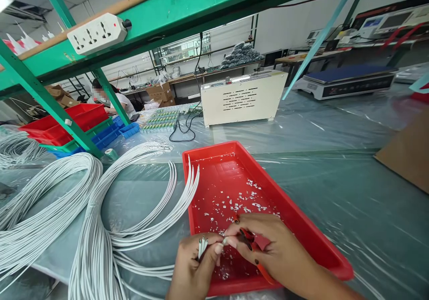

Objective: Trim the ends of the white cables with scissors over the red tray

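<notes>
My left hand (189,264) is closed round several white cables (202,246), whose cut ends stick up between thumb and fingers. Thumb and forefinger pinch one cable end (225,241) above the near part of a red tray (243,150). My right hand (278,242) meets it there, its fingertips pinching the same end. A pair of pliers with orange-red handles (264,273) is tucked in the right palm; their jaws are largely hidden by the fingers. Small white and silvery scraps (250,197) lie scattered over the tray floor.
Large coils of white cable (97,228) lie on the left. Beyond the tray stands a cream vented machine (244,99), with a scale (345,81) to its right. A green shelf frame (150,20) crosses overhead. Cardboard (409,152) is at right. A person (122,103) sits at back left.
</notes>
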Tool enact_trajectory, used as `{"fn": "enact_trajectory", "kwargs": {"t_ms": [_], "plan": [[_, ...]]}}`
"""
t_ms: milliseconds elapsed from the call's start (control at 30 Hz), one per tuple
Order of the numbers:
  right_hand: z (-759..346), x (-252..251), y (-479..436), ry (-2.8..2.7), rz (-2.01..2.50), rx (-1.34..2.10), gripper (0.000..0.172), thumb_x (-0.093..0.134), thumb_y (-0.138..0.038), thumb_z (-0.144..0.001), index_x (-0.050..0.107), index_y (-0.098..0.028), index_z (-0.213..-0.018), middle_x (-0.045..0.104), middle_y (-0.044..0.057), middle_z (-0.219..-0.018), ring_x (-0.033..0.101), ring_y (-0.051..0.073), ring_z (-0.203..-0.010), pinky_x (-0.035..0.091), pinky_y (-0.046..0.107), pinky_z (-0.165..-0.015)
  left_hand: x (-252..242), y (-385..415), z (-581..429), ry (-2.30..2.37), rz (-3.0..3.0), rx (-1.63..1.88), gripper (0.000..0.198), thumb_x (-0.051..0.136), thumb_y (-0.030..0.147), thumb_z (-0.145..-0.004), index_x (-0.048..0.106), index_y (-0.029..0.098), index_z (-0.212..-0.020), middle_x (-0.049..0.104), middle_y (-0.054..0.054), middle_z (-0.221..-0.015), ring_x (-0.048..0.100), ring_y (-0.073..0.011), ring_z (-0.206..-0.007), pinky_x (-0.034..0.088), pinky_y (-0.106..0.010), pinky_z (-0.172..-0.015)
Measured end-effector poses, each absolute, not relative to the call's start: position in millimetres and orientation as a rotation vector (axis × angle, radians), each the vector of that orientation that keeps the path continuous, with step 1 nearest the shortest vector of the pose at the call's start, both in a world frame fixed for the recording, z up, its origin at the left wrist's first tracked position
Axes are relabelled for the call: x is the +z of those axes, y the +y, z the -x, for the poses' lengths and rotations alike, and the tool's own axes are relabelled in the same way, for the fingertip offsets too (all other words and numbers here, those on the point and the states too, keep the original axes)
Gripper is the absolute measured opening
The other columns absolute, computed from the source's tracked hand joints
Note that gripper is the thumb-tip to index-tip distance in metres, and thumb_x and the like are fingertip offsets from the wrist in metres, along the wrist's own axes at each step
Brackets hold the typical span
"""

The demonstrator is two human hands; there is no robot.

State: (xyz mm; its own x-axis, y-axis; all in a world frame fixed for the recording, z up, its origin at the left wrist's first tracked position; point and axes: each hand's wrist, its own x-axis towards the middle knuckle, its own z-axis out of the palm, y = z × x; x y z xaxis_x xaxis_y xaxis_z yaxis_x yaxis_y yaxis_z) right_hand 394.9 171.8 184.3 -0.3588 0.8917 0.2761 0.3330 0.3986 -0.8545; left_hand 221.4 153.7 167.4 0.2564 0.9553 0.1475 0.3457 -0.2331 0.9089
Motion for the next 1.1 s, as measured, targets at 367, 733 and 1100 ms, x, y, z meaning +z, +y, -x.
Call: {"fn": "enact_trajectory", "kwargs": {"t_ms": [367, 733, 1100], "plan": [[-390, 173, 177, -1.116, 0.838, 2.018, 0.016, 0.061, -0.03, -0.074, 0.059, -0.016, -0.066, 0.048, -0.007, -0.042, 0.037, 0.008, -0.039, 0.028, 0.019, -0.044, 163, 156, -215, 1.009, -1.585, 1.042, 0.021, 0.061, 0.03, -0.078, 0.068, 0.012, -0.069, 0.053, 0.001, -0.05, 0.041, -0.0081, -0.044, 0.035, -0.018, -0.046], [-385, 162, 177, -0.953, 0.841, 2.169, 0.029, 0.07, -0.036, -0.066, 0.053, -0.017, -0.053, 0.044, -0.007, -0.041, 0.038, 0.007, -0.039, 0.036, 0.021, -0.046, 152, 155, -217, 0.934, -1.524, 1.169, 0.024, 0.068, 0.018, -0.072, 0.068, 0.018, -0.097, 0.057, 0.004, -0.047, 0.041, -0.0059, -0.04, 0.034, -0.015, -0.043], [-383, 167, 176, -1.137, 0.967, 1.9, 0.036, 0.066, -0.048, -0.072, 0.052, -0.017, -0.061, 0.045, -0.008, -0.043, 0.039, 0.008, -0.042, 0.032, 0.02, -0.046, 154, 158, -212, 1.022, -1.554, 1.121, 0.027, 0.058, 0.029, -0.082, 0.065, 0.015, -0.104, 0.054, 0.003, -0.047, 0.045, -0.0082, -0.044, 0.038, -0.017, -0.048]]}}
